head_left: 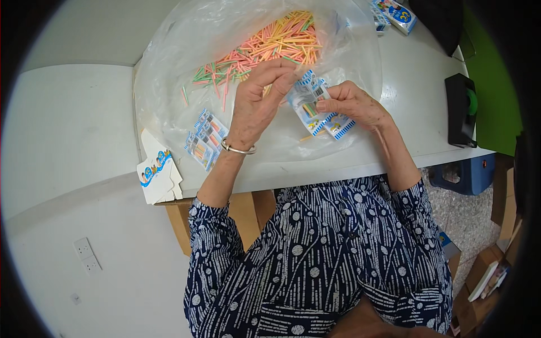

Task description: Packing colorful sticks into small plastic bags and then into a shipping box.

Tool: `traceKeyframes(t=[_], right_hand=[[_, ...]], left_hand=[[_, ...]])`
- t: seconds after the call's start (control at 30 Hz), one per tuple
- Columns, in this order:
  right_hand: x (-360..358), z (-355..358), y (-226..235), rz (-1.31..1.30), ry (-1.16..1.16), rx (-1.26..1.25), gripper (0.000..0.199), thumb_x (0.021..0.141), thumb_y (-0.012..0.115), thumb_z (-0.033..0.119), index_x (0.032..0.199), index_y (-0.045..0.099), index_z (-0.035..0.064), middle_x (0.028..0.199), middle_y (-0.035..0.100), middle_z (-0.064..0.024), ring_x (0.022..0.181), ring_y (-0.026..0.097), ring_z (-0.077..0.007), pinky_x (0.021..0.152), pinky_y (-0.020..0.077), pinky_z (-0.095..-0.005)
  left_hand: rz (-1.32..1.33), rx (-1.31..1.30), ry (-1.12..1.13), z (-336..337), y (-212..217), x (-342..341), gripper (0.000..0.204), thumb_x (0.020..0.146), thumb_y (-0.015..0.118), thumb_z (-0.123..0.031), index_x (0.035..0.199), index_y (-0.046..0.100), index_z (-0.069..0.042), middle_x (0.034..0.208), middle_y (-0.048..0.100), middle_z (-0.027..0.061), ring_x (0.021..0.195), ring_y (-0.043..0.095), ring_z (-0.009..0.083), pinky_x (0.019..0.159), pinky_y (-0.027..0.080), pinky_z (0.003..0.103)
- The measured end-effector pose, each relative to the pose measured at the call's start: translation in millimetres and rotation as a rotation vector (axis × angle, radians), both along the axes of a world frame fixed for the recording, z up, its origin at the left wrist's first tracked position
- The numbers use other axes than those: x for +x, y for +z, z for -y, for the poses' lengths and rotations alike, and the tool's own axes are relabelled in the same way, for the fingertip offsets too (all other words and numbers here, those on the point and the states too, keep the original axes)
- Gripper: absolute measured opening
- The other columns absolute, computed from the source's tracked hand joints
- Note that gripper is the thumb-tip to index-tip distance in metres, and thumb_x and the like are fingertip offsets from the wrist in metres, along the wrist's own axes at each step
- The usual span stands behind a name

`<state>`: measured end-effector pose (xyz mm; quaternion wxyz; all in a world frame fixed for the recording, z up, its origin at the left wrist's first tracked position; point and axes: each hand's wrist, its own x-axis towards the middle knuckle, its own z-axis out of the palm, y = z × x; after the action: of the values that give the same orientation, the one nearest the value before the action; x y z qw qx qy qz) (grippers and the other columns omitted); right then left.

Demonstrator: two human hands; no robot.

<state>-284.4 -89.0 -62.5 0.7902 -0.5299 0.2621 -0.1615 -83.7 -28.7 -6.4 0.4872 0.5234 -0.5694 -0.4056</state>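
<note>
Packet sits between both hands above the clear bag, right hand pinching its right edge, left hand with fingertips bunched on sticks at its upper left corner, long axis running away from the person.

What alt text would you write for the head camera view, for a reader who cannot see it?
A person's left hand and right hand hold a small clear blue-edged packet over a white table. Behind lies a clear plastic bag of thin coloured sticks; filled packets lie at the left.
</note>
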Motion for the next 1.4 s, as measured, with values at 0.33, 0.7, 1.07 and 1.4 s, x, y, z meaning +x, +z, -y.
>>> traceKeyframes(t=[0.33,0.7,1.07,1.4], right_hand=[[19.1,-23.3,7.8,0.012,-0.002,-0.135,0.03,0.083,0.068,0.017,0.105,0.066,-0.004,0.092,0.067,-0.0061,0.081,0.059,-0.007,0.07,0.046,-0.0217],[-15.8,-24.5,-44.1,-0.569,-0.505,-1.263,0.032,0.074,0.072,0.018,0.099,0.06,0.0008,0.111,0.054,-0.0114,0.099,0.05,-0.0296,0.083,0.0427,-0.0376],[-7.8,-20.7,-56.7,-0.535,-0.549,-1.303,0.018,0.074,0.069,0.009,0.089,0.062,0.0042,0.1,0.056,-0.007,0.094,0.05,-0.0269,0.078,0.0383,-0.0387],[-11.6,-22.0,-25.7,-0.333,-0.694,-1.47,0.024,0.075,0.069,0.006,0.098,0.062,0.0062,0.103,0.06,-0.0078,0.09,0.055,-0.0261,0.082,0.0394,-0.0367]], left_hand=[[0.076,0.056,0.044,-40.4,-7.7,10.9,0.032,0.084,0.064,-0.002,0.113,0.049,-0.001,0.105,0.059,0.0084,0.096,0.059,0.0139,0.082,0.048,0.026],[0.371,0.358,0.451,-138.3,-12.0,175.4,0.027,0.083,0.065,-0.006,0.108,0.056,0.0,0.1,0.062,0.0054,0.088,0.059,0.0149,0.075,0.046,0.026],[0.794,-0.191,0.143,-42.5,-24.3,58.5,0.032,0.076,0.073,-0.012,0.105,0.061,-0.004,0.108,0.061,0.0133,0.104,0.053,0.0305,0.089,0.042,0.039],[0.42,-0.097,-0.045,15.0,-37.9,-15.8,0.021,0.079,0.07,-0.016,0.094,0.066,-0.002,0.086,0.066,0.0088,0.08,0.062,0.0196,0.071,0.049,0.029]])
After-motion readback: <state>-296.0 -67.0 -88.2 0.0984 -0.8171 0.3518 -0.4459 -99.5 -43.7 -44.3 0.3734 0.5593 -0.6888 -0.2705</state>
